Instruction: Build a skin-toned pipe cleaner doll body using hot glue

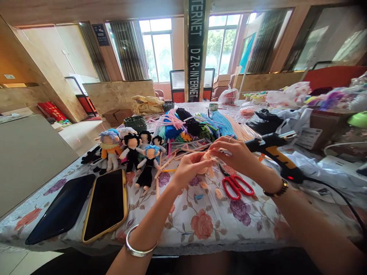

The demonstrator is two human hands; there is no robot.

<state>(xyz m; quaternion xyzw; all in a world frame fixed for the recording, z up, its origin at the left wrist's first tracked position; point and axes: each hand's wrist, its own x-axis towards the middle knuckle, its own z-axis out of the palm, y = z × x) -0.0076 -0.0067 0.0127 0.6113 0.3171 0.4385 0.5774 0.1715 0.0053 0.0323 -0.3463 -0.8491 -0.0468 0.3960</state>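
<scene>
Over the middle of the flowered tablecloth, my left hand [191, 168] pinches a small peach fuzzy piece [208, 156]. My right hand [231, 151] closes its fingers on the same piece from the right and above. Part of the piece is hidden by the fingers. Red-handled scissors [237, 187] lie on the cloth just below my right hand. Small peach coils [218, 193] rest left of the scissors. Peach stems [160, 168] lie loose to the left of my left hand, and a bundle of colored fuzzy stems [174, 124] is heaped behind both hands.
Several small dolls [132, 151] stand and lean at the left. A yellow-cased phone [106, 206] and a dark tablet-like object [63, 206] lie in front of them. A black and yellow glue gun [279, 156] is beside my right wrist, its cord trailing right. Bags and boxes crowd the right.
</scene>
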